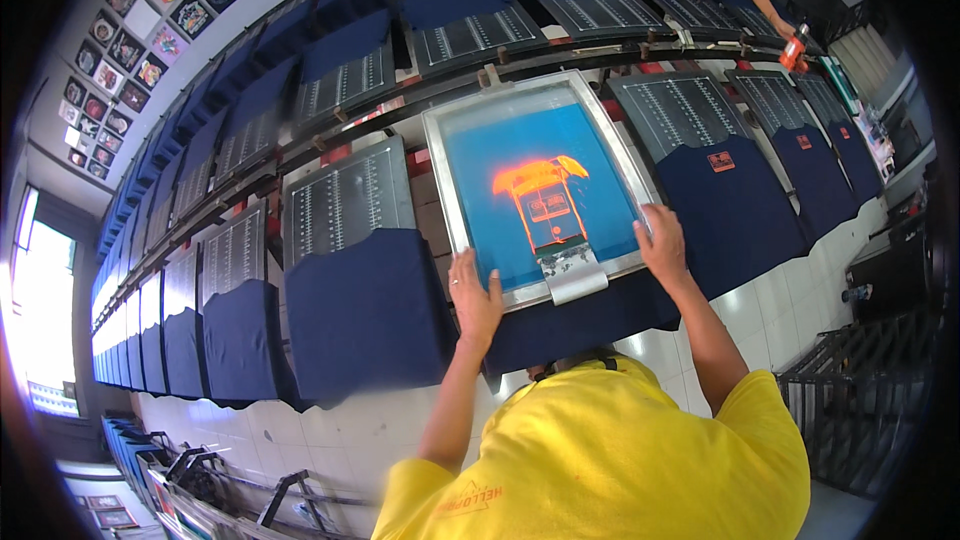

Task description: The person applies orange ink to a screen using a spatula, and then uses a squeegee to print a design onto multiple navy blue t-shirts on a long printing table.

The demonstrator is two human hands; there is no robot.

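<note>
Screen lies between left hand and right hand.

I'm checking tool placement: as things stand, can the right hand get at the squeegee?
Probably yes: the right hand is at the right side of the screen frame, near the squeegee, and nothing visible blocks the way between them.

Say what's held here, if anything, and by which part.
The screen frame, held by its sides near the lower corners: left hand at the left, right hand at the right.
</note>
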